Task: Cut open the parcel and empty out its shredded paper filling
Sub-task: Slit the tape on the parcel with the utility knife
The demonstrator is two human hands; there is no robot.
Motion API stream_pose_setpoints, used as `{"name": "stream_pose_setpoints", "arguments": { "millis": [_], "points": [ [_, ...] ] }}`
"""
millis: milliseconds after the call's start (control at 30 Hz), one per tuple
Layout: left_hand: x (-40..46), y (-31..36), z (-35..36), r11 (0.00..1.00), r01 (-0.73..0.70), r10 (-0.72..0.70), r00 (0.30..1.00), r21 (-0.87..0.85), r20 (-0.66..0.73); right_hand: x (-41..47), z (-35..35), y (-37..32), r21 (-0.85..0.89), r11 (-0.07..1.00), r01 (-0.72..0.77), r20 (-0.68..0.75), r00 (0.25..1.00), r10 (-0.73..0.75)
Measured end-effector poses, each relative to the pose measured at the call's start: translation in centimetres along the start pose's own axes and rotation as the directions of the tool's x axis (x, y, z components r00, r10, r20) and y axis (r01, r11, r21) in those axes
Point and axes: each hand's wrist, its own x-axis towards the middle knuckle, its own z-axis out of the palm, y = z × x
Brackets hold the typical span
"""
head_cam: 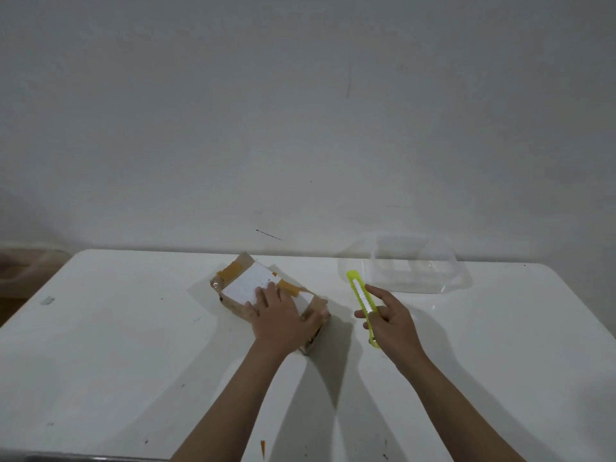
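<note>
A small brown cardboard parcel (245,285) with a white label and strips of orange-brown tape lies on the white table (116,345), near its far edge. My left hand (283,315) rests flat on the parcel's near end, fingers spread over the label. To the right, my right hand (390,321) holds a yellow-green utility knife (361,300) a little above the table, its tip pointing away from me. No blade shows beyond the tip. The parcel's flaps are taped closed.
A clear plastic container (413,268) stands at the back right of the table, just beyond the knife. A white wall rises behind the table. Small dark marks and a scrap of orange tape (262,446) dot the near tabletop.
</note>
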Motion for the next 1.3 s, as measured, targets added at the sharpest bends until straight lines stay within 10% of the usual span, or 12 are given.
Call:
{"name": "stream_pose_setpoints", "arguments": {
  "millis": [233, 467, 800, 1300],
  "points": [
    [2.3, -3.8, -4.2, 0.969, -0.247, 0.223, 0.904, 0.019, 0.365, 2.9, 0.4, 1.2, -0.024, 1.0, 0.013, 0.053, 0.999, -0.011],
    [2.8, -0.7, -1.3, 0.999, 0.034, -0.033, 0.997, 0.014, -0.065, 5.5, 0.9, 2.1, -0.058, 0.998, 0.026, 0.059, 0.998, -0.023],
    [5.3, -5.7, -3.2, 0.964, -0.247, 0.263, 0.943, -0.102, 0.203, 9.2, 3.2, 3.2, -0.131, 0.99, 0.051, -0.096, 0.993, -0.064],
    [4.8, -8.0, -3.7, 0.853, -0.235, 0.311, 0.946, -0.466, 0.092, 8.3, 5.0, 3.1, -0.376, 0.882, 0.286, -0.099, 0.933, -0.345]
  ]
}}
